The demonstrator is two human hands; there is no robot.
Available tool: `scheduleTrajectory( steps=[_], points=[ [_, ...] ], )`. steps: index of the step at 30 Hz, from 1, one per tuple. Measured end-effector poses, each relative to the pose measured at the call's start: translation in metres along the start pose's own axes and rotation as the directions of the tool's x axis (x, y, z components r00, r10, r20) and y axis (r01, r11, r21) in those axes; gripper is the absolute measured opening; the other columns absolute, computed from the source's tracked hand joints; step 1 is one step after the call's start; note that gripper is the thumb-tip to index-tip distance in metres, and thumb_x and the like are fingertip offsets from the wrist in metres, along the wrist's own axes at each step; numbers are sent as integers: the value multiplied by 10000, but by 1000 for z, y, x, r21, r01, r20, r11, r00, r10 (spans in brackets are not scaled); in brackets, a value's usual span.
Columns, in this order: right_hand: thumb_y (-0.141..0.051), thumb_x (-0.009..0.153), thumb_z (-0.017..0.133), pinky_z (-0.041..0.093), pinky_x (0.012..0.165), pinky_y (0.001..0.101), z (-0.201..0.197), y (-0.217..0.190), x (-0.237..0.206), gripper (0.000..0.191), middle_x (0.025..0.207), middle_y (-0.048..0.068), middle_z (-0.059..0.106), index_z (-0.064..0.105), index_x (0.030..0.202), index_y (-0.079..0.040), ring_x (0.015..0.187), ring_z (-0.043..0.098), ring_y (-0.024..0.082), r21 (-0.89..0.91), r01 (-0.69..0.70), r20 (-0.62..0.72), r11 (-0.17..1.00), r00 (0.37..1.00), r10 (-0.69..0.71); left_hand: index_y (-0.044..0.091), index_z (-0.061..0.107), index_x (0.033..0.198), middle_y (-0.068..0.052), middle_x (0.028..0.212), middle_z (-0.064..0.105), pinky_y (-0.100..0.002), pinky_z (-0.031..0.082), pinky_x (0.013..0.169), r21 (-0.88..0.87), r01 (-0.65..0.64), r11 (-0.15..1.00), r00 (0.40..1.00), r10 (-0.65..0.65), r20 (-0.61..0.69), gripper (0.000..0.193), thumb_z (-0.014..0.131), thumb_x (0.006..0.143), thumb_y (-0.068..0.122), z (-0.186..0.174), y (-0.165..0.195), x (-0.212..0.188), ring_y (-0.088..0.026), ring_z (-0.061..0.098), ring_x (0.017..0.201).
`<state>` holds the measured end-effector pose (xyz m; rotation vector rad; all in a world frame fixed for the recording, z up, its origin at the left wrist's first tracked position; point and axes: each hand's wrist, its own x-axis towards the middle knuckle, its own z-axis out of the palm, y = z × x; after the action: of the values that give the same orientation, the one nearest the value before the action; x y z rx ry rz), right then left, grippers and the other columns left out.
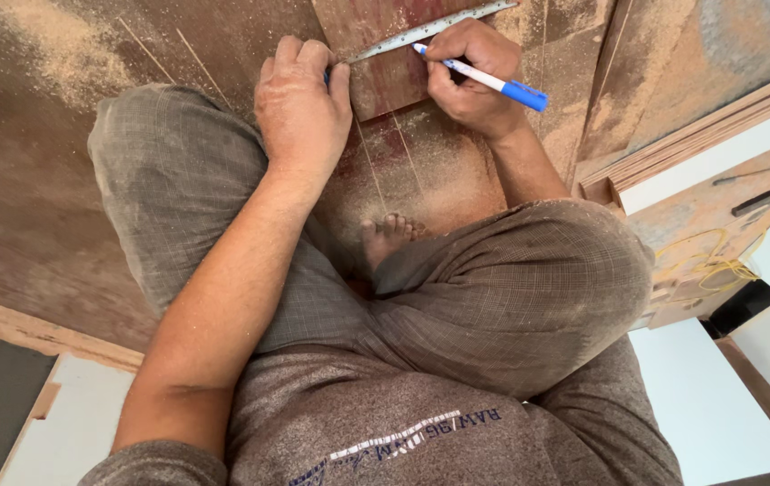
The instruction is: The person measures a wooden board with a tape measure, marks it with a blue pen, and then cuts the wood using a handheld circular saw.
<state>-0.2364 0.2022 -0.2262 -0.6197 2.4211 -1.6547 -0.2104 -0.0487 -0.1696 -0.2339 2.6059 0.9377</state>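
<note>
Sitting cross-legged on a broad reddish-brown plywood sheet [34, 207] dusted with sawdust, a person works at the top of the view. The left hand [302, 99] lies palm down at about eleven o'clock, its fingers close together and pressed flat on the near end of a thin grey metal ruler [430, 27]. That ruler runs slantwise from the left fingertips up toward one o'clock, lying on a smaller dark red rectangular board [385, 54] that rests on the plywood sheet.

The right hand [471, 76] sits just to the three o'clock side of the left hand, its fingers curled tight around a white plastic pen with a blue cap [484, 79]. The pen's tip points toward ten o'clock and meets the ruler's lower edge on the red board; its blue capped end sticks out toward four o'clock past the knuckles.

Below the hands, at the centre, the toes of a bare foot [389, 236] show between two knees in grey checked trousers [511, 297]. Pale pencil lines cross the plywood between the foot and the red board. At three o'clock lie stacked wooden planks [700, 135], and a tangle of thin yellow cord [718, 261] rests on a board near four o'clock.
</note>
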Motion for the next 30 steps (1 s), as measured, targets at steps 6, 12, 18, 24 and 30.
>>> scheduleTrajectory(
  steps=[6,12,18,24,30],
  points=[
    [98,877,703,611,676,293,0,-2,1,104,845,132,703,660,880,3,750,704,192,-30,5,4,1000,1000,-5,65,662,945,-106,1014,616,-469,512,810,8,-13,1000,1000,13,-19,158,763,945,186,0,-1,0,-316,615,932],
    [92,905,709,611,728,314,-2,-14,7,93,903,138,710,665,921,12,805,713,205,6,-45,10,999,999,45,65,664,942,-109,1007,616,-471,507,811,-7,-9,1000,1000,9,-15,154,763,942,183,-2,-1,1,-322,616,939],
    [89,891,716,601,720,312,-4,-18,10,100,889,133,708,660,906,8,803,715,203,-30,-50,20,998,999,50,71,664,935,-109,1006,615,-473,508,823,5,-25,1000,999,26,-30,155,768,933,186,-2,0,1,-333,617,948],
    [90,909,714,609,749,325,-4,-20,10,100,917,138,713,659,924,8,831,721,212,-18,-50,7,999,999,50,75,667,942,-103,1006,619,-476,506,818,-18,-12,1000,1000,11,-24,149,766,933,185,-3,0,2,-333,616,943],
    [89,887,700,610,722,313,-5,-17,8,100,896,129,707,657,913,2,808,716,204,-35,-30,21,999,999,31,66,656,933,-107,993,614,-468,508,807,-5,0,1000,1000,0,-1,163,767,942,186,-3,1,1,-321,618,931]
  ],
)
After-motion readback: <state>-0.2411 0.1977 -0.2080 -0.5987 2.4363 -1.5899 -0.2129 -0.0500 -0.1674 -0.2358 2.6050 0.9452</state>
